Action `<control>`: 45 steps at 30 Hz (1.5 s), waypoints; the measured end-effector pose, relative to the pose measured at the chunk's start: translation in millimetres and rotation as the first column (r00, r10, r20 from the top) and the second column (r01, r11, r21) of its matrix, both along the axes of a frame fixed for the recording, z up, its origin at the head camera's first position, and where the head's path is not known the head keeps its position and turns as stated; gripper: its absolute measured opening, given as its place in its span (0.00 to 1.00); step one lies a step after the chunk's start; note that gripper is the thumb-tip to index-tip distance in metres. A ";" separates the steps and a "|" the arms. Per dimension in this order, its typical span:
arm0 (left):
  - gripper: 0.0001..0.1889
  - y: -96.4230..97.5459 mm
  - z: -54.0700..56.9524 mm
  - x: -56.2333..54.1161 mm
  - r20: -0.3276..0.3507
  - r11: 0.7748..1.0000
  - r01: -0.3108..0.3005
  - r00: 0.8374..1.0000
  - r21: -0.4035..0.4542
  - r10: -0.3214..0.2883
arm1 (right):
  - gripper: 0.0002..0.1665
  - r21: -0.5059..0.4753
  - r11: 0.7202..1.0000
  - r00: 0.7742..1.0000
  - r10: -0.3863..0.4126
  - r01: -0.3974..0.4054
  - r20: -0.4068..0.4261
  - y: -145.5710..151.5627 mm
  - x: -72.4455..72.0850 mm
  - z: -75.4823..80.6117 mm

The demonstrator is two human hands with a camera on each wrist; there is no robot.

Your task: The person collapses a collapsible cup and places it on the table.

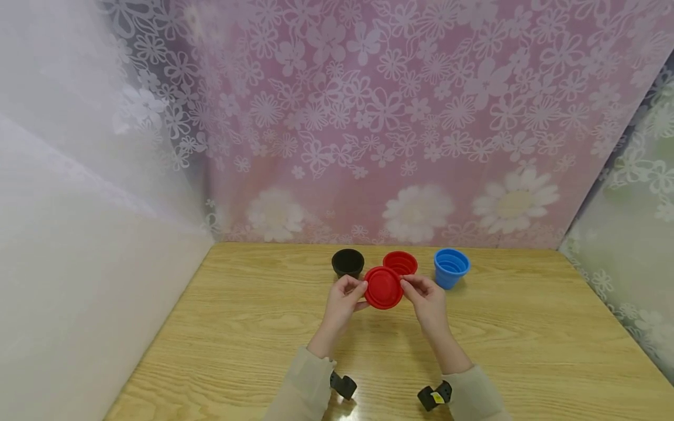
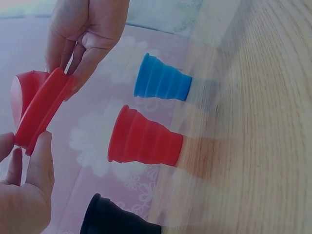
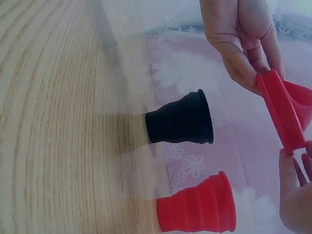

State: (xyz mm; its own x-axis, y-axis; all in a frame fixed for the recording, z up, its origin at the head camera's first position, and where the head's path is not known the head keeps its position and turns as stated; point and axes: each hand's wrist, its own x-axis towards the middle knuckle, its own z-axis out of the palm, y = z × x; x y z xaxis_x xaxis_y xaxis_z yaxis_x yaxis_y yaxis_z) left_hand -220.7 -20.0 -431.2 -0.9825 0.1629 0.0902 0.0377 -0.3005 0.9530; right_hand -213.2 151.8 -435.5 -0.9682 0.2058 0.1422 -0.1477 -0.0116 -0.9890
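Note:
Between my two hands a red collapsible cup (image 1: pixel 383 287) is held above the table, partly folded, its round face toward the head camera. My left hand (image 1: pixel 343 299) pinches its left edge between thumb and fingers. On the opposite edge, my right hand (image 1: pixel 427 301) pinches the rim the same way. The left wrist view shows the held cup (image 2: pixel 41 109) tilted, with a wide band and a part bulging out on its far side. Just behind it stands another red cup (image 1: pixel 400 262), extended and upright, partly hidden in the head view.
A black cup (image 1: pixel 347 262) stands upright behind my left hand. To the right is an upright blue cup (image 1: pixel 450 268). All stand on a wooden table (image 1: pixel 237 333) that meets a pink flowered backdrop (image 1: pixel 337 146); a pale wall (image 1: pixel 95 234) borders the left.

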 end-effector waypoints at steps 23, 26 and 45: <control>0.16 -1.0 4.4 4.3 -0.054 0.997 0.047 0.997 -0.057 -0.050 | 0.14 0.008 1.000 0.995 0.001 -0.001 -0.097 -2.0 0.4 -6.8; 0.16 -1.1 3.0 3.4 -0.059 0.998 0.042 0.997 -0.045 -0.045 | 0.15 -0.046 0.998 0.977 0.039 -0.050 -0.210 -0.1 -2.0 -16.9; 0.16 0.9 -17.3 -7.0 -0.080 1.000 -0.019 0.997 -0.014 0.018 | 0.21 -0.060 0.995 0.995 0.076 -0.079 -0.057 -12.8 11.6 -11.7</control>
